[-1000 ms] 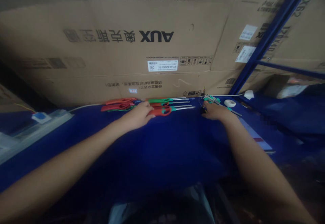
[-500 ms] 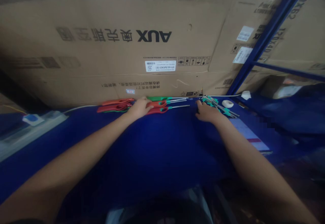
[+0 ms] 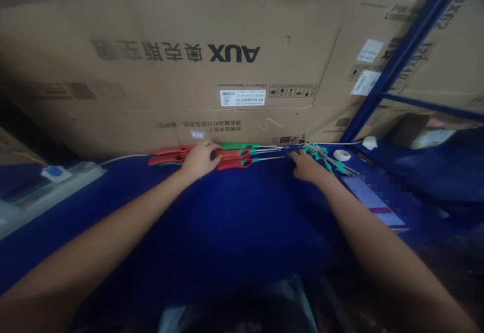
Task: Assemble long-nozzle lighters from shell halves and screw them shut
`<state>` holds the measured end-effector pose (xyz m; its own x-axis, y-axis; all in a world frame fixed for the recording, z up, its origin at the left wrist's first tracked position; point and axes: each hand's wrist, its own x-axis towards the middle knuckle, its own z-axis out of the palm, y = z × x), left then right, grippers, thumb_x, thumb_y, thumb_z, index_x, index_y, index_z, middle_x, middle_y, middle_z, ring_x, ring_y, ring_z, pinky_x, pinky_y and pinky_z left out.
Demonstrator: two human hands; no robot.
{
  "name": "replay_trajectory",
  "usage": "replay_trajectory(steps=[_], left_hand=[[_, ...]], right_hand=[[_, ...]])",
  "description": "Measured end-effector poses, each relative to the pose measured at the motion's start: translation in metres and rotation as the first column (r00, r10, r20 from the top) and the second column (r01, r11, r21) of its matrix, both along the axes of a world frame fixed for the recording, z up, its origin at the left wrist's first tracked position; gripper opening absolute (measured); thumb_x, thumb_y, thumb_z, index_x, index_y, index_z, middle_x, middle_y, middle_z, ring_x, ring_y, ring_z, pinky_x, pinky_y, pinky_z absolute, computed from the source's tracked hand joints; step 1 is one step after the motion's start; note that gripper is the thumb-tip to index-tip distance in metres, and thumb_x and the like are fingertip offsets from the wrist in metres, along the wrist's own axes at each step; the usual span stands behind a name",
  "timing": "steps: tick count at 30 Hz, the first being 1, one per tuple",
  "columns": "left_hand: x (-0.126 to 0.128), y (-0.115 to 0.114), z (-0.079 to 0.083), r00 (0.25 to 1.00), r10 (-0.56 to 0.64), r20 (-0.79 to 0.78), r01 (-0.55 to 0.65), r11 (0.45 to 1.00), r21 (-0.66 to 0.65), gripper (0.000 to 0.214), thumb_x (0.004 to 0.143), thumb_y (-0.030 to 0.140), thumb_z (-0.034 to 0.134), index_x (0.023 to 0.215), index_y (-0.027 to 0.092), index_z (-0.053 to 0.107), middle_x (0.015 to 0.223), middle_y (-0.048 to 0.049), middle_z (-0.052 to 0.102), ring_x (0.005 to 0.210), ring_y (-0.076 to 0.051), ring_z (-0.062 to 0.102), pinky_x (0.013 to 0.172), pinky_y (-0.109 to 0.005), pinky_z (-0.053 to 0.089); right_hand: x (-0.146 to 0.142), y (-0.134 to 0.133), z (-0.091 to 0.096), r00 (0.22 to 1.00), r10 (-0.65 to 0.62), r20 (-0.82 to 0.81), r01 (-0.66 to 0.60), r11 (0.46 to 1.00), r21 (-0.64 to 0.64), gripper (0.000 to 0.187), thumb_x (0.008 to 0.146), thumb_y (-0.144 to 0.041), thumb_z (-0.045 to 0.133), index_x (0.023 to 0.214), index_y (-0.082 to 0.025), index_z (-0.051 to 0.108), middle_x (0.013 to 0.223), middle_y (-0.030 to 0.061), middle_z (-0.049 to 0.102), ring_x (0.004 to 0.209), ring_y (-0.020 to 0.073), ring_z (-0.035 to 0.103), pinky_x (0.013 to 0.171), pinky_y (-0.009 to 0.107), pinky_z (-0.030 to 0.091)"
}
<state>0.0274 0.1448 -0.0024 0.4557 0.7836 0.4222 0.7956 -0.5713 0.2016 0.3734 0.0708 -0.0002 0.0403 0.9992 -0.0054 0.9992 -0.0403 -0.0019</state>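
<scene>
Several long-necked lighters [image 3: 234,163] with red and green handles lie side by side along the cardboard, their metal nozzles pointing right. My left hand [image 3: 199,161] rests over the handles, thumb apart from the fingers, with part of the lighters hidden under it. To the right, my right hand [image 3: 308,165] has its fingers drawn together just past the nozzle tips. A small dark thing shows at its fingertips, too blurred to name. Beside that hand lies a loose pile of metal tubes with green ends [image 3: 329,161].
Behind the blue table surface [image 3: 242,217] stands a large cardboard box [image 3: 181,91]. A white tape roll [image 3: 342,155] and a flat sheet with a red stripe [image 3: 372,202] lie at right. At left is a power strip [image 3: 81,178]; a blue metal post [image 3: 393,66] rises at right.
My left hand has slid a little left along the lighters, which stay in place. My right hand's fingertips have shifted slightly. The whole view has moved a little.
</scene>
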Motion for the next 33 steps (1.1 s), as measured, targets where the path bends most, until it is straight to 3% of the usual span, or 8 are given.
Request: replay_trajectory(steps=[6,13,23,30,31,33], left_hand=[[-0.021,-0.009,-0.001,0.997,0.053,-0.055,-0.053,0.999,0.002,0.032,0.094,0.034,0.055,0.119,0.021,0.068,0.119,-0.0097,0.064,0.114,-0.027,0.060,0.102,-0.040,0.047],[-0.062,-0.003,0.007,0.959,0.239,-0.152,-0.246,0.969,-0.023,0.031,0.088,0.038,0.059,0.108,0.016,0.066,0.113,-0.0159,0.065,0.116,-0.037,0.057,0.100,-0.049,0.046],[-0.072,-0.009,0.017,0.909,0.312,-0.276,-0.353,0.929,-0.113,0.022,0.088,0.029,0.057,0.108,0.020,0.062,0.102,-0.0103,0.075,0.095,-0.028,0.071,0.076,-0.034,0.052],[-0.044,-0.039,0.035,0.895,0.285,-0.342,-0.305,0.952,-0.004,0.028,0.091,0.021,0.048,0.117,0.013,0.059,0.108,-0.0204,0.072,0.099,-0.038,0.069,0.082,-0.046,0.053],[-0.036,-0.046,0.038,0.905,0.249,-0.344,-0.265,0.964,0.002,0.028,0.092,0.020,0.048,0.118,0.015,0.058,0.111,-0.0188,0.072,0.102,-0.037,0.069,0.085,-0.046,0.053],[-0.017,-0.064,0.042,0.921,0.170,-0.349,-0.182,0.983,-0.001,0.026,0.093,0.021,0.050,0.117,0.018,0.058,0.113,-0.0141,0.072,0.105,-0.032,0.068,0.090,-0.042,0.053]], right_hand=[[0.000,0.004,-0.006,1.000,0.005,-0.010,-0.005,1.000,0.024,0.058,0.081,-0.008,0.054,0.138,-0.016,0.054,0.132,0.0184,0.052,0.118,0.0327,0.058,0.098,0.039,0.048],[-0.004,0.000,-0.004,0.999,0.032,-0.024,-0.029,0.991,0.129,0.051,0.087,-0.017,0.053,0.137,-0.013,0.055,0.137,0.0220,0.049,0.125,0.0386,0.050,0.101,0.048,0.046],[-0.024,-0.008,0.001,0.957,0.278,-0.085,-0.242,0.924,0.296,0.040,0.092,-0.022,0.051,0.131,-0.015,0.059,0.142,0.0184,0.049,0.129,0.0331,0.047,0.106,0.047,0.044],[-0.052,-0.019,-0.001,0.847,0.518,-0.118,-0.433,0.802,0.412,0.032,0.095,-0.021,0.053,0.126,-0.020,0.062,0.140,0.0141,0.054,0.130,0.0274,0.050,0.110,0.048,0.043],[-0.057,-0.021,-0.001,0.804,0.578,-0.143,-0.469,0.762,0.446,0.033,0.094,-0.020,0.053,0.127,-0.020,0.060,0.139,0.0132,0.055,0.130,0.0253,0.050,0.111,0.046,0.043],[-0.067,-0.026,-0.002,0.632,0.734,-0.249,-0.514,0.638,0.574,0.037,0.093,-0.017,0.054,0.130,-0.019,0.057,0.134,0.0134,0.057,0.129,0.0229,0.051,0.112,0.046,0.043]])
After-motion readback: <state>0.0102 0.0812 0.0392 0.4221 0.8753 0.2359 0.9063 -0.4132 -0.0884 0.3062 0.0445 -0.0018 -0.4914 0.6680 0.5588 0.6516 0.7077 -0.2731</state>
